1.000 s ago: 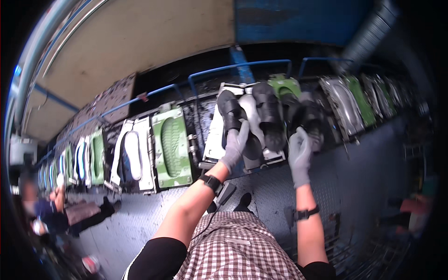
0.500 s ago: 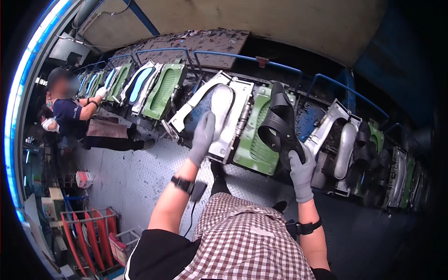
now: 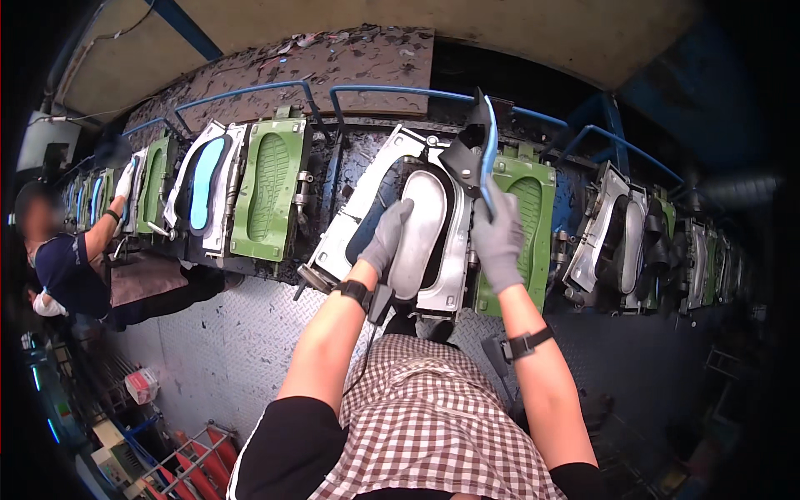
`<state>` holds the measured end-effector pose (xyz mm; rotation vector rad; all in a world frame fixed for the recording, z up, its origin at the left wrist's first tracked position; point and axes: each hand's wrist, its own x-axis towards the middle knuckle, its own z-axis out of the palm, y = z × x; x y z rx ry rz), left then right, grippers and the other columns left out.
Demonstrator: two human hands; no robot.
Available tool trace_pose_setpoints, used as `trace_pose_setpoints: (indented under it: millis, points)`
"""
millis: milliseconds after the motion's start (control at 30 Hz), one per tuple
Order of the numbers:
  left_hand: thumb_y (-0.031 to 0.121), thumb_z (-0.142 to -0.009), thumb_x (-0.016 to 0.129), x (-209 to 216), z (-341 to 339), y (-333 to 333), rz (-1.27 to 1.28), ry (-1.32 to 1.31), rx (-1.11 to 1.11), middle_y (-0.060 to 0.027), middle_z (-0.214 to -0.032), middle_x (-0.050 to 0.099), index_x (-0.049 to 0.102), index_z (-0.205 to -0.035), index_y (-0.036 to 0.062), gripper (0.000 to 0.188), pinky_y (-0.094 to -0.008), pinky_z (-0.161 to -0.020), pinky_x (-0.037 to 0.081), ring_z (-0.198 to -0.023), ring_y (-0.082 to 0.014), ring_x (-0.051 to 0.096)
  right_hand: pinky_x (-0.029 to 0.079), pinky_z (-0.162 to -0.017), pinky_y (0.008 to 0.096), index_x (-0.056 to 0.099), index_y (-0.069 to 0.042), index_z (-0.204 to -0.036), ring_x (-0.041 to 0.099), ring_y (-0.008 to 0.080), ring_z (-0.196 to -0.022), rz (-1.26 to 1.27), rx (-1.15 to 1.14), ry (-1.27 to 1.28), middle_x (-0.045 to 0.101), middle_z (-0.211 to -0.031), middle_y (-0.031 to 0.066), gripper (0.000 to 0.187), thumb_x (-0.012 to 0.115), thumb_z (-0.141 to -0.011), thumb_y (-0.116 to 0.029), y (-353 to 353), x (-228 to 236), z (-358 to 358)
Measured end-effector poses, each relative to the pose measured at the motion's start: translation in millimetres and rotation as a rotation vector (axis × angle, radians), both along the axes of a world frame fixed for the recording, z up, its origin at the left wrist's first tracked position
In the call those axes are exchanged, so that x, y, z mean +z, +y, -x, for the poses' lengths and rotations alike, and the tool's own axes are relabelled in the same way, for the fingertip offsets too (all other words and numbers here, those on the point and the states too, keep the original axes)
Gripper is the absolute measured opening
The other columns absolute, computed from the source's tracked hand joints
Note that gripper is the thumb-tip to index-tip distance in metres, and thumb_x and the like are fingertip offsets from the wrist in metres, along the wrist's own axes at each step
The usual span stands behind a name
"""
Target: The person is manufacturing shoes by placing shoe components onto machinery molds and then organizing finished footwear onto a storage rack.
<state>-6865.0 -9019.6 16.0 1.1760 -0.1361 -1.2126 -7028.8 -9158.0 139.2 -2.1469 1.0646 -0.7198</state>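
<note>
My gloved left hand [image 3: 387, 237] grips the left edge of a silver, foot-shaped shoe last [image 3: 422, 229]. This last stands out from the white metal mould frame [image 3: 454, 250], and a dark gap shows along its right side. In my gloved right hand [image 3: 498, 242] is a black strapped sandal [image 3: 467, 158], held upright by one end. Its blue sole face [image 3: 490, 146] is seen nearly edge-on. Behind that hand lies a green mould plate [image 3: 529, 217] with a sole-shaped hollow.
More moulds line the bench, including a green plate [image 3: 268, 187] and a frame with a blue sole [image 3: 207, 183]. A co-worker [image 3: 75, 267] stands at the left. Blue rails [image 3: 400, 88] run behind. Black sandals [image 3: 658, 242] hang at the right.
My right hand has brought the sandal left and turned it, so its blue side shows. The last has come away from its frame with my left hand. The view has shifted right.
</note>
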Motion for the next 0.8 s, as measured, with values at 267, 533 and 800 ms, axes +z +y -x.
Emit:
trace_pose_setpoints:
  millis: [267,533,800]
  points:
    - [0.056,-0.106,0.042,27.0,59.9,102.9,-0.034,0.362,0.214,-0.0145,-0.142,0.054,0.043,-0.146,0.0062,0.063,-0.0419,-0.110,0.044,-0.132,-0.0255,0.052,0.055,-0.080,0.0478,0.061,-0.015,-0.128,0.069,0.0361,-0.095,0.002,0.669,0.394,0.065,-0.105,0.0166,0.038,0.062,-0.092,-0.025,102.5,-19.0,-9.1]
    - [0.051,-0.104,0.051,77.1,48.5,94.0,-0.191,-0.283,0.172,-0.0154,-0.148,0.052,0.047,-0.144,-0.0026,0.067,-0.0355,-0.111,0.042,-0.131,-0.0243,0.053,0.051,-0.096,0.0399,0.061,-0.003,-0.131,0.066,0.0321,-0.110,-0.439,0.449,0.224,0.066,-0.117,0.0198,0.050,0.061,-0.095,-0.037,86.9,-16.0,21.6]
    - [0.023,-0.086,0.078,81.5,-7.6,13.3,-0.168,-0.250,-0.034,-0.0147,-0.135,0.060,0.038,-0.154,0.0011,0.083,-0.0337,-0.103,0.050,-0.118,-0.0243,0.060,0.051,-0.094,0.0470,0.047,0.001,-0.142,0.066,0.0404,-0.107,-0.504,0.169,0.302,0.069,-0.115,0.0232,0.053,0.051,-0.100,-0.030,98.4,-39.5,10.1]
